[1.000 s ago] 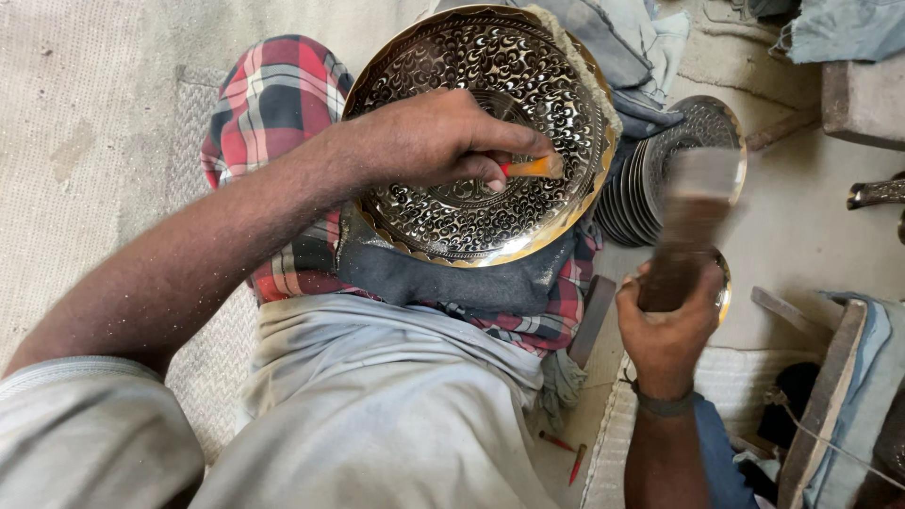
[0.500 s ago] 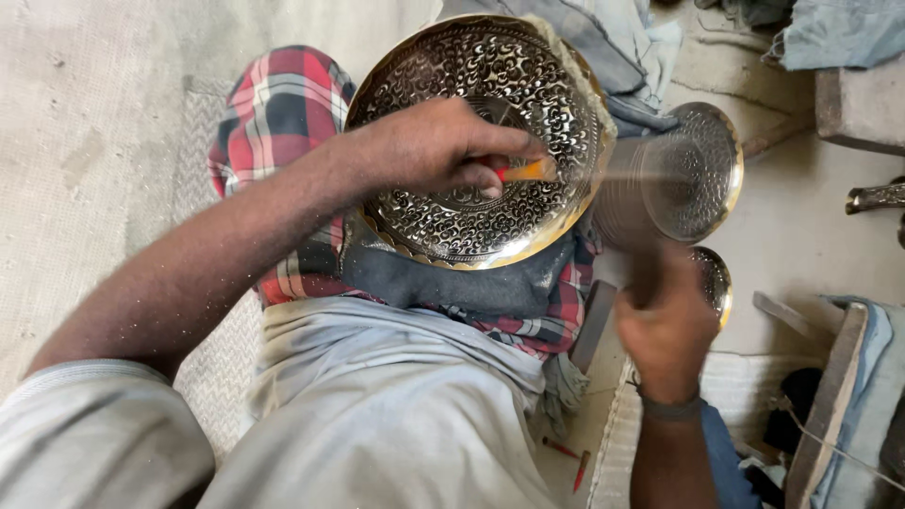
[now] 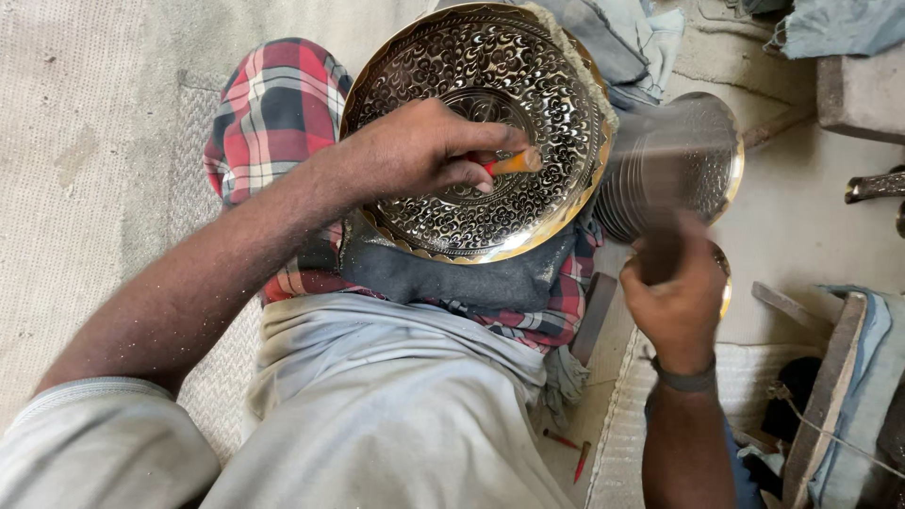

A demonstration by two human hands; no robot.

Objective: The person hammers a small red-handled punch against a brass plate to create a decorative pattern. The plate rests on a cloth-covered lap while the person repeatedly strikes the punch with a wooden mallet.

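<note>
A round brass plate (image 3: 528,104) with dense engraved floral patterns rests tilted on my lap, on a dark cloth pad (image 3: 443,278) over a red checked cloth. My left hand (image 3: 424,151) lies on the plate's middle and grips a thin orange-tipped chisel (image 3: 517,162) against the metal. My right hand (image 3: 674,302) is at the right, shut around the wooden handle of a hammer (image 3: 660,188). The hammer is blurred by motion and rises toward the plate's right rim.
A stack of plain metal plates (image 3: 707,160) leans behind the hammer at the right. Small red-tipped tools (image 3: 570,448) lie on the floor by my waist. Wooden boards (image 3: 830,377) and blue cloth (image 3: 877,358) sit at the lower right, a woven mat (image 3: 94,188) at the left.
The hammer has swung from upright at the right down and leftward toward the chisel. My left hand and the plate have stayed in place.
</note>
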